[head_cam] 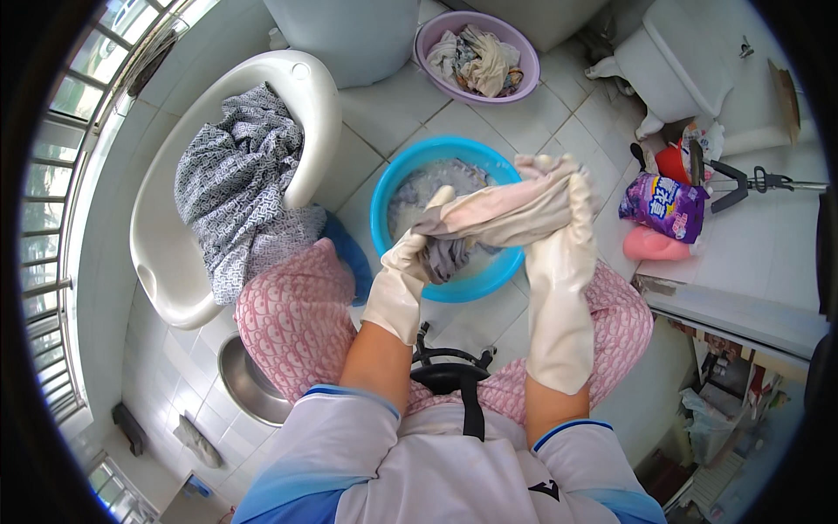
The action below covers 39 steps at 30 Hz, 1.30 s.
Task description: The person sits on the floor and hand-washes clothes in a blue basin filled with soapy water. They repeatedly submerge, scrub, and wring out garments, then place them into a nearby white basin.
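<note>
Both of my hands wear white rubber gloves and hold a wet, twisted cloth, pinkish and grey, over a blue plastic basin. My left hand grips the cloth's darker end, with grey folds hanging below it. At the other end, my right hand is closed on the cloth; its fingertips are slightly blurred. Greyish laundry lies in cloudy, sudsy water in the basin. Between my knees and the basin is tiled floor.
A white baby bathtub with patterned fabric stands at left. Behind the basin is a purple tub of clothes. A purple detergent bag and a pink bottle lie at right. A metal bowl sits beside my left leg.
</note>
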Tool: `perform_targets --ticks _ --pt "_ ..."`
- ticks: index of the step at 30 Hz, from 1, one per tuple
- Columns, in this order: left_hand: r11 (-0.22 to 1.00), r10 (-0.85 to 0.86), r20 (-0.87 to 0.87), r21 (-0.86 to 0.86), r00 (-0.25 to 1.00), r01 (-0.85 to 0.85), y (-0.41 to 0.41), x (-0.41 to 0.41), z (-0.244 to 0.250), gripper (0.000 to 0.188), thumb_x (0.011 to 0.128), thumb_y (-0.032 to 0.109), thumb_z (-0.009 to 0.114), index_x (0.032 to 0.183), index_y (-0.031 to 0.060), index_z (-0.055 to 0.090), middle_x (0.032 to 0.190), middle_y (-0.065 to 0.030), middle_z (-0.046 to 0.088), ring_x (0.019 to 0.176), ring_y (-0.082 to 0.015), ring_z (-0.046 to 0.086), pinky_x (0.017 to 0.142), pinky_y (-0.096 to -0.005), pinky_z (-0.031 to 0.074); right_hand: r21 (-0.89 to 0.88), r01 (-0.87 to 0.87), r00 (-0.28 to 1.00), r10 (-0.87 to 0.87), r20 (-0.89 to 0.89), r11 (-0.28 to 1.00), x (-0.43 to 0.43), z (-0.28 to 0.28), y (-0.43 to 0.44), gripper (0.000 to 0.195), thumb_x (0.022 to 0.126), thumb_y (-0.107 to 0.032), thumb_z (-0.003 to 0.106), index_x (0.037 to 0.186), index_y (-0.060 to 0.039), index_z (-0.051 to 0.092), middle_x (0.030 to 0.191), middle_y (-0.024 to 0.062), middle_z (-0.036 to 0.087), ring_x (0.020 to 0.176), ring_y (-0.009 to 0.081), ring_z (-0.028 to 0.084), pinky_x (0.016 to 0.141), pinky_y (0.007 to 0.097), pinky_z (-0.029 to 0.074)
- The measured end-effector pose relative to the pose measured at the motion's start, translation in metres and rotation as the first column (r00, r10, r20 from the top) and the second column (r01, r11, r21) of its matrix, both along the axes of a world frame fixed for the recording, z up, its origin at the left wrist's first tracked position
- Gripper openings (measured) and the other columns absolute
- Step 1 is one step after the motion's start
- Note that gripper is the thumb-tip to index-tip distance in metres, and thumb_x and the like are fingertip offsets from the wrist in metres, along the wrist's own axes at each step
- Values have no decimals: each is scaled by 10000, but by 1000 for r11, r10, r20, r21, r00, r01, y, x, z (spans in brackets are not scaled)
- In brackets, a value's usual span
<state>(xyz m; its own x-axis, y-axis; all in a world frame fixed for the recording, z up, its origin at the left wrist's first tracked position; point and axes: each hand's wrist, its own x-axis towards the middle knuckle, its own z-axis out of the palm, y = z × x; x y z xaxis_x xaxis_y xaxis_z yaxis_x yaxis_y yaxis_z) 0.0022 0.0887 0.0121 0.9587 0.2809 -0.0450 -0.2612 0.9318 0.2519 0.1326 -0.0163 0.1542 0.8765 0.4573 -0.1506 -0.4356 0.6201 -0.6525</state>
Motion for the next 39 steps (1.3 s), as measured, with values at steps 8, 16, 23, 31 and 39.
perform_targets --ticks 8,16,23,31,39 --pt "937 85 -361 -287 929 -197 -13 5 -75 675 906 548 732 1361 72 581 1289 -130 641 1218 -324 600 1076 -487 490 -546 -216 931 340 134 809 -59 -131 -29 358 948 -73 700 1283 14 611 1359 116 617 1146 195 643 988 369 527" --pt "979 -8 -672 -156 740 -131 -45 11 -78 358 1024 392 612 1191 78 662 1164 -116 691 968 -276 696 758 -432 610 -911 -91 996 40 -82 403 -42 -154 19 192 973 -123 663 1147 -48 631 914 123 673 738 220 657 651 367 529" --pt "930 -143 -583 -356 800 -94 -15 -2 -51 369 1013 461 599 1008 99 671 934 -70 670 877 -217 641 793 -373 556 -765 -83 948 287 137 639 -87 -158 3 199 860 -95 788 1036 -50 707 959 108 729 882 230 704 844 336 567" --pt "985 57 -675 156 736 67 -44 -3 -67 326 1032 324 536 1108 44 685 1027 -94 697 880 -224 677 725 -366 561 -218 -334 932 287 -219 917 -20 -193 -24 75 905 -140 728 888 -78 690 865 108 707 781 211 683 737 363 562" --pt "895 -68 -240 -444 968 -47 -25 -21 -76 467 1058 476 504 1145 48 667 1111 -143 691 1016 -264 658 866 -402 568 -809 140 834 372 407 571 -117 -153 19 176 896 -182 744 975 -64 641 881 79 681 787 183 648 745 341 546"
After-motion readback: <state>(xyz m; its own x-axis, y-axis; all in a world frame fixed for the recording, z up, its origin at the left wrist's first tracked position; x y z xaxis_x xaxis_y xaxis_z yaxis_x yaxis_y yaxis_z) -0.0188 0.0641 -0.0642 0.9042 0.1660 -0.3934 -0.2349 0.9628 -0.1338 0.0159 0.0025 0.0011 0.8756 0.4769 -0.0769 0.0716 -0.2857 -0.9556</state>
